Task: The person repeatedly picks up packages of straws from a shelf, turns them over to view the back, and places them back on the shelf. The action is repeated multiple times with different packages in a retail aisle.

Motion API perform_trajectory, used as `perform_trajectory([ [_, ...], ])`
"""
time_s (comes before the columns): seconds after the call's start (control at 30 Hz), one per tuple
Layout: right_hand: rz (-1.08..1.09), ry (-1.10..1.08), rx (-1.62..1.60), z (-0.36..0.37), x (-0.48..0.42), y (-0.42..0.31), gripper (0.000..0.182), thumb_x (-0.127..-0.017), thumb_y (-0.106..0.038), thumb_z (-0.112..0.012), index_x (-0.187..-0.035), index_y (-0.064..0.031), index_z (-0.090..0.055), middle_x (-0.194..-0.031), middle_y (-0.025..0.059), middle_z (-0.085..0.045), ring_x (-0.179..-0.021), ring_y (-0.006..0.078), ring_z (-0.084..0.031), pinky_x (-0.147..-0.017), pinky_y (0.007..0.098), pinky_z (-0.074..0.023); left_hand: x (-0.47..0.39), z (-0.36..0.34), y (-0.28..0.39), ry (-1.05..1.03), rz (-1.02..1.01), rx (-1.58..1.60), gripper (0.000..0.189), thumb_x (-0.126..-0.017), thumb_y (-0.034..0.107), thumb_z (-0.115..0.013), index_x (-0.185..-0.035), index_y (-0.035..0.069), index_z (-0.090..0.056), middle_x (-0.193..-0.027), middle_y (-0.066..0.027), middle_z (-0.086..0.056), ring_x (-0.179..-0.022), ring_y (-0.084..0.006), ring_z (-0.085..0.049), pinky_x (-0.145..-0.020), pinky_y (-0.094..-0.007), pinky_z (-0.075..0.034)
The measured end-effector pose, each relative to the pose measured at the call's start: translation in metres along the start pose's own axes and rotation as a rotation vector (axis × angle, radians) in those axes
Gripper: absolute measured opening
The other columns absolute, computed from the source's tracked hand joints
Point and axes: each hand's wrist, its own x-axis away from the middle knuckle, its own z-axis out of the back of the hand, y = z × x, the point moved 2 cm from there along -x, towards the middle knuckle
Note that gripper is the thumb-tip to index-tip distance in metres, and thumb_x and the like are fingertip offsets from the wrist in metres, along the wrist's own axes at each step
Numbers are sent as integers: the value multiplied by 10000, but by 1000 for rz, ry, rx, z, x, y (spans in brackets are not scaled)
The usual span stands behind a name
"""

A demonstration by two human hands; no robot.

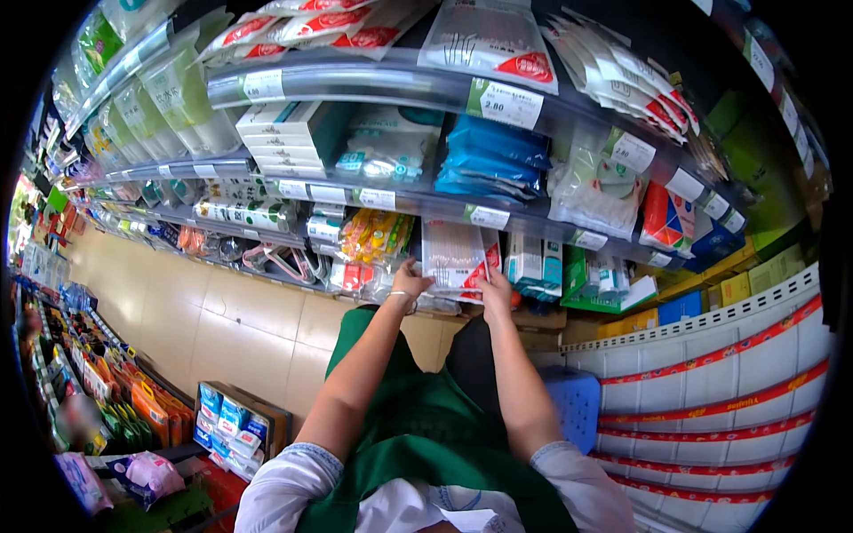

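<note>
A flat clear-and-white plastic packet with a red corner [454,250] lies between my two hands at the lower shelf. It bears printing and seems to hold thin sticks or straws. My right hand [495,293] pinches its near right edge. At the near left corner is my left hand [408,285], thumb and fingers on or just beside the packet; the exact contact is hard to see. A yellow patterned bag [377,234] sits left of the packet. Teal-and-white boxes [535,263] stand to its right.
Above are blue packets [492,160], stacked white boxes [283,140] and a shelf edge with price tags [373,90]. A green display box [603,283] stands right. A blue plastic stool [574,406] is by my right side. Tissue packs [233,426] stand behind left on the tiled floor [233,300].
</note>
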Motion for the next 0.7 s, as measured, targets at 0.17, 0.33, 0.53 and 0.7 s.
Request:
perform_trajectory([
  [0.17,-335,-204,-131,-6,42,-43,382,-804,-42,-531,-1185,-61,-503,-939,43,-606,-793,125,-569,-566,286,-460,44,14,22,-329,42,247,395,-784,-44,-607,-1153,9,-475,-933,-65,-633,-828,-127,-593,-734,-243,-480],
  [0.33,-352,-151,125,-3,52,-44,241,-892,-200,-528,-1074,-41,-525,-853,46,-601,-593,115,-568,-374,252,-413,71,13,18,-338,-5,163,518,-801,-54,-580,-1265,55,-379,-954,-62,-621,-839,-129,-598,-751,-265,-489],
  [0.53,-178,-222,155,-8,77,-47,234,-903,-99,-488,-1103,15,-530,-998,70,-607,-877,127,-578,-767,263,-457,90,29,14,-354,-97,207,493,-787,-90,-558,-1225,48,-378,-962,-67,-616,-846,-149,-602,-750,-296,-498],
  [0.7,-163,-235,83,-7,92,-36,225,-909,-80,-460,-1099,16,-533,-1003,75,-608,-892,133,-577,-808,270,-445,103,31,6,-345,-131,224,482,-772,-115,-535,-1207,35,-392,-985,-76,-612,-863,-154,-600,-758,-301,-496],
])
